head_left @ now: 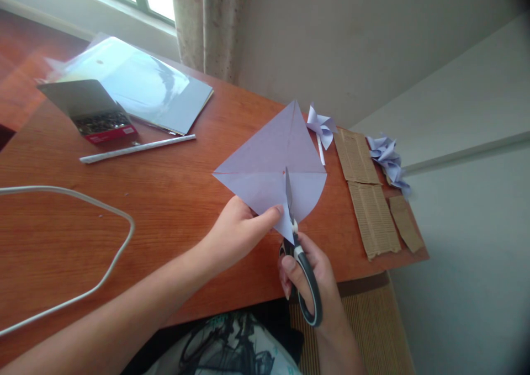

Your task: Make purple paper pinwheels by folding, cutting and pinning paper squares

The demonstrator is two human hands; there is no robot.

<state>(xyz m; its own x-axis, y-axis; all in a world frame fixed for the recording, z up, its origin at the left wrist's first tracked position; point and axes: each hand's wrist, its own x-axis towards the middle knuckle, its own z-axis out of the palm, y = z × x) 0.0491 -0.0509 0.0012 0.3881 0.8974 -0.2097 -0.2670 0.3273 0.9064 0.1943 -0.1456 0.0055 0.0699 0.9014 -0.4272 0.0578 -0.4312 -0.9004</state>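
Note:
A pale lilac sheet of paper (260, 159) with thin red lines and a red dot near its middle is held over the desk. My left hand (248, 220) pinches its near edge, thumb on top. In my right hand (310, 270) is a pair of scissors (308, 281) with dark grey and white handles. Its blades lie at the paper's near corner, the upper one pointing toward the red dot. The paper to the right of the blades curves upward. The lower blade is hidden by the paper.
A paper pinwheel (322, 125) on a white stick lies past the sheet. Corrugated cardboard pieces (368, 198) and more folded paper pinwheels (389, 159) lie at the right. On the left are an open box of small metal pieces (103, 125), a rolled paper stick (138, 148), plastic folders (144, 88) and a white cable (128, 226).

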